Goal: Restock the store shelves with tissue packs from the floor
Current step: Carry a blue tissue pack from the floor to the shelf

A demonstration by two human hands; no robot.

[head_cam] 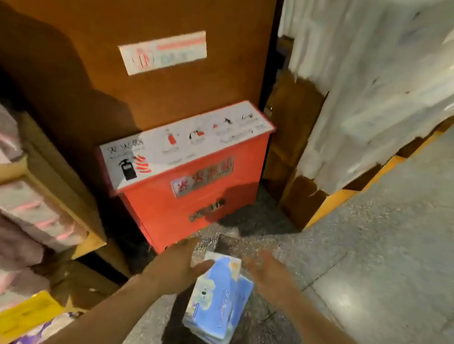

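Note:
A blue tissue pack hangs above the grey floor and casts a shadow below it. My left hand holds its upper end, with the thumb lying over the top left corner. Just right of the pack's top is my right hand, fingers stretched out and holding nothing; it looks slightly apart from the pack. The wooden store shelf on the left carries pink and white tissue packs. The whole view is blurred by motion.
A red fire extinguisher box stands against a brown wooden panel straight ahead. On the right, another shelf unit holds white wrapped packs. Grey floor stretches to the right. A yellow price tag hangs on the lower left shelf.

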